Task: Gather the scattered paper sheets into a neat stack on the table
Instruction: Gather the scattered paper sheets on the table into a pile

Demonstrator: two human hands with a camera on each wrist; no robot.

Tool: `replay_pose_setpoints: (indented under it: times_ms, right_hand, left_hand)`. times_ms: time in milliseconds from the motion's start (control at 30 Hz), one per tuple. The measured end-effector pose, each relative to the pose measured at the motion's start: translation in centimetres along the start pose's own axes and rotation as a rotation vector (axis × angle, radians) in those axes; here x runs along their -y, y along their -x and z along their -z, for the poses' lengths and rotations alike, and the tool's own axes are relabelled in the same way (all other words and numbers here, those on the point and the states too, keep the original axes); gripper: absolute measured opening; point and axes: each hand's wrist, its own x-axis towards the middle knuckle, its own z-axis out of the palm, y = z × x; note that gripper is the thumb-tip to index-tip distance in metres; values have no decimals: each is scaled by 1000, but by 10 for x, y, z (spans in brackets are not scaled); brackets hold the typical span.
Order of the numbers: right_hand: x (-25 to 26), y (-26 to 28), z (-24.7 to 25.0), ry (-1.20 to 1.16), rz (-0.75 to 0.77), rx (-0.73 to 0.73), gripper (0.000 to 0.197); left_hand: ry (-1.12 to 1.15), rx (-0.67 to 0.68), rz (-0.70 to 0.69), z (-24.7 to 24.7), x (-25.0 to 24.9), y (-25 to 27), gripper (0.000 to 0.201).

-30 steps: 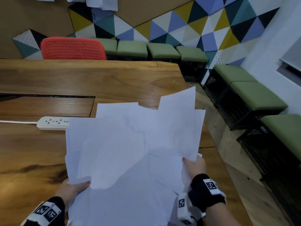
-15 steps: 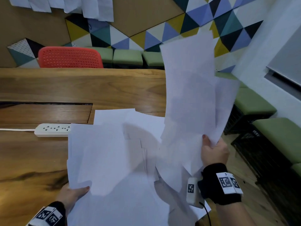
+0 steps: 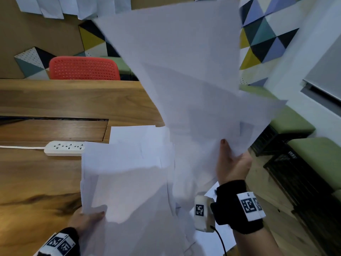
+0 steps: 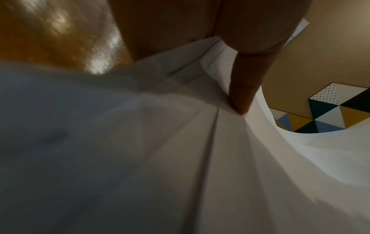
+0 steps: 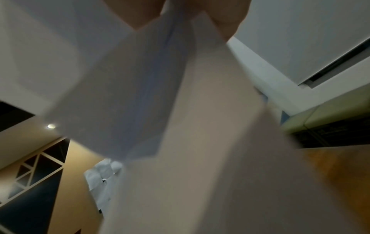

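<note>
The paper sheets (image 3: 127, 163) are split into two loose bunches. One bunch is lifted upright at the right, fanned out and tilted, its upper edges reaching across the far wall; it is pinched near its lower corner by the right hand (image 3: 231, 164), the thumb laid on the near face and the fingers curled behind. In the right wrist view these raised sheets (image 5: 180, 126) are seen hanging out from the clenched fingers (image 5: 224, 20), blurred. The other bunch is spread flat and overlapping on the bench (image 3: 36, 174), its near left corner held by the left hand (image 3: 85, 219), with the thumb on top of the paper. In the left wrist view one finger (image 4: 243, 88) is pressed into a crease of the sheets (image 4: 140, 158), which curl up around it. A few more sheets are seen lying under the right wrist at the near right edge of the bench.

A white power strip (image 3: 64, 148) is placed on the bench just left of the flat bunch, touching or partly covered by its far left corner. A red chair (image 3: 84, 68) is set behind the far edge of the bench. Green-cushioned stools (image 3: 313, 156) are lined along the right wall, and further paper is pinned to the far wall board (image 3: 55, 6).
</note>
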Motion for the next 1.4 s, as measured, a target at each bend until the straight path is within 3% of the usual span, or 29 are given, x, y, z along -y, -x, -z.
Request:
replay_pose_setpoints:
  times_ms: [167,300,400,467,600,767,933,1100,1167,1267,1400]
  right_hand:
    - [17,7,-18,-23,29,30,15]
    - [17,-2,-39,-90,-159,119,10]
    - [19,-8,-49,-1,-136,227,21]
    - [12,-8,-52,165,-120,317,17]
    - [-58,7,-47,362,-409,522,15]
    - [-105,33,-25,450,-619,620,23]
    - [-106,52,-14,526,-598,741,4]
    - [-105,65,-8,433,-649,945,14]
    - [-105,69,-6,354,-663,936,15]
    - [-113,68,-4,243,-679,784,50]
    - [-120,65,-2,150,-770,802,101]
  left_hand:
    - [18,-15,-19,0,4,-7,41]
    - [24,-10,-50,5,22,-31,72]
    - [-15,27,-59,1,6,-10,49]
    - [21,49,-27,0,2,-3,32]
    - [57,61,-11,3,9,-10,27]
    - [89,84,33,4,8,-8,40]
    - [103,170,74,4,-1,-1,37]
    - [197,234,100,8,-9,4,45]
    - [221,258,89,10,-11,7,56]
    - [210,311,65,8,-10,9,75]
    - [214,387,81,0,-14,20,56]
